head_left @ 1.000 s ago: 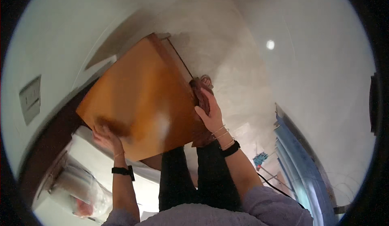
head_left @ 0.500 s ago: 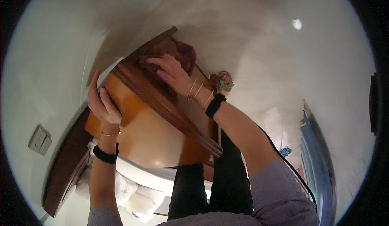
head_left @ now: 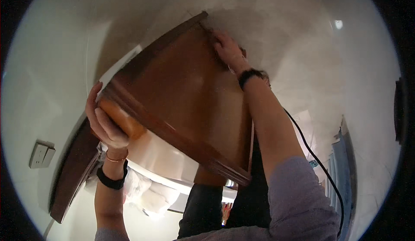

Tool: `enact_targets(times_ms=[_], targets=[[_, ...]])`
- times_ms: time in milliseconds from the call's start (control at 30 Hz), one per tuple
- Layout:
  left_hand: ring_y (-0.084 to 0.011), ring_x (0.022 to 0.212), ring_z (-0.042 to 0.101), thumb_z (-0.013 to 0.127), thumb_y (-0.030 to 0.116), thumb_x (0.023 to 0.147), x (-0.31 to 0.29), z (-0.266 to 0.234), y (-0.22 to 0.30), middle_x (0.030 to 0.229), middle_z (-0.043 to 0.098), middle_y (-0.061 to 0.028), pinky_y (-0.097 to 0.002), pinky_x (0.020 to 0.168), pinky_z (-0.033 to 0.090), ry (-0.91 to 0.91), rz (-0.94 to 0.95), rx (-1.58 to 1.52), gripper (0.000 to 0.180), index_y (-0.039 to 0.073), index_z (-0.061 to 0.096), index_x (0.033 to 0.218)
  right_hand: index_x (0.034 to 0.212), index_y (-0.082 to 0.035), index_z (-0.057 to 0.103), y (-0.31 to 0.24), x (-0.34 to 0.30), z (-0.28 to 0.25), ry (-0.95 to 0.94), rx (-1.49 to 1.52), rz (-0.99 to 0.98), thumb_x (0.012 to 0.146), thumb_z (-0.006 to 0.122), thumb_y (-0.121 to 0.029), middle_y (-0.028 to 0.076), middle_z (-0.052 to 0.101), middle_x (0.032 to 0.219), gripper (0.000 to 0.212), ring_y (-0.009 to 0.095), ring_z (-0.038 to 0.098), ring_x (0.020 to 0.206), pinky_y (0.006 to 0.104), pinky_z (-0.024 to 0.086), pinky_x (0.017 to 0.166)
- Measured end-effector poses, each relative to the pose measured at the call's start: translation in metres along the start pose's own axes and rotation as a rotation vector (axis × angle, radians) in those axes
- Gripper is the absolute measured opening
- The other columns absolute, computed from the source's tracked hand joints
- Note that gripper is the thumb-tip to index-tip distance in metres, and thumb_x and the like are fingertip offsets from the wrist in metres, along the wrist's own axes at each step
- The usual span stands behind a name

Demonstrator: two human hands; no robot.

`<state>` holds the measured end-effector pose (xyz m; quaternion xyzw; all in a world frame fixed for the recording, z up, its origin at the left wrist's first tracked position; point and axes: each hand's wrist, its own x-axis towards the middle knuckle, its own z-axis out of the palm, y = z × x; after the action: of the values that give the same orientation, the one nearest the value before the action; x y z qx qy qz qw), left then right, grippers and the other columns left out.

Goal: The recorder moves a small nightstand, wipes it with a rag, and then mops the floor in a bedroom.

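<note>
A glossy wooden cabinet [head_left: 186, 90] stands tilted across the view, with a dark red-brown panel, a moulded edge and a lighter orange side [head_left: 122, 121]. My left hand [head_left: 106, 120] grips its left corner, thumb and fingers around the edge. At the panel's far right edge, my right hand [head_left: 229, 52] has bent fingers pressed to the wood. What lies under those fingers is hidden; the reddish-brown cloth seen earlier cannot be made out. Both wrists wear black bands.
A switch plate [head_left: 42, 154] sits on the left wall above a dark wooden board [head_left: 75, 172]. White wrapped bundles [head_left: 151, 195] lie below the cabinet. A black cable [head_left: 313, 158] runs beside my right arm, and blue fabric [head_left: 341, 167] hangs at the right.
My right hand has moved away to the far right edge, and the cloth has dropped from view. More of the dark panel shows, less of the orange side. My left hand stays at the corner.
</note>
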<state>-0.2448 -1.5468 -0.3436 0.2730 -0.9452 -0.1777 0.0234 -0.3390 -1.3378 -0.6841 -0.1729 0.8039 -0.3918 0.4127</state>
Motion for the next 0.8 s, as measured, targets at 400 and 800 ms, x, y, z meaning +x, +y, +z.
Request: enact_targets(times_ms=[400,800], targets=[[-0.0343,0.103,0.054,0.036,0.027,0.090,0.008,0.005,0.013,0.110,0.060,-0.0188,-0.0403,0.091,0.038,0.007,-0.058,0.070,0.039,-0.002,0.058,0.105,0.117,-0.003,0.057,-0.076,-0.122,-0.121,-0.282,0.533,0.103,0.085,0.055,-0.023,0.017,0.061,0.110,0.038,0.035,0.060,0.096,0.0399,0.045,0.092],[-0.0354,0.107,0.050,0.044,0.031,0.081,0.011,-0.011,0.010,0.113,0.057,-0.0177,-0.0434,0.092,0.034,-0.047,-0.103,0.085,0.039,0.002,0.058,0.102,0.105,-0.007,0.065,-0.176,0.060,-0.069,-0.370,0.283,-0.338,0.090,0.047,-0.029,0.013,0.063,0.106,0.032,0.034,0.055,0.105,0.0372,0.043,0.093]])
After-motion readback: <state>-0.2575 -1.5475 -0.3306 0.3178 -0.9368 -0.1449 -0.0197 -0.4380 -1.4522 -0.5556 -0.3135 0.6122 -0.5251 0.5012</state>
